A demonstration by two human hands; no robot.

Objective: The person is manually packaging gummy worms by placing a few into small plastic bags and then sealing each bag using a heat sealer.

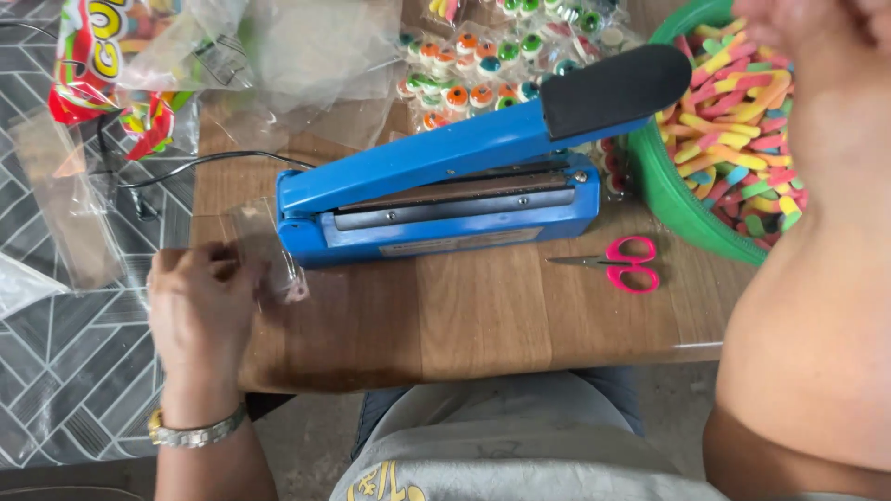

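My left hand [200, 306] holds a small clear plastic bag [269, 250] at the table's near left corner, just left of a blue heat sealer [445, 190]. The bag's top edge lies against the sealer's hinge end. The sealer's arm is raised, with a black pad on its handle. My right arm fills the right side of the view; my right hand [817, 23] is at the top right edge over a green bowl [673, 199] of coloured gummy worms [742, 121]. Whether it holds anything is cut off by the frame.
Pink-handled scissors [624, 263] lie on the wooden table [464, 315] in front of the sealer. Packets of round eye-shaped sweets [483, 65] sit behind it. Clear bags and a colourful sweet packet [121, 65] hang at the top left. A black cord [200, 162] runs off leftwards.
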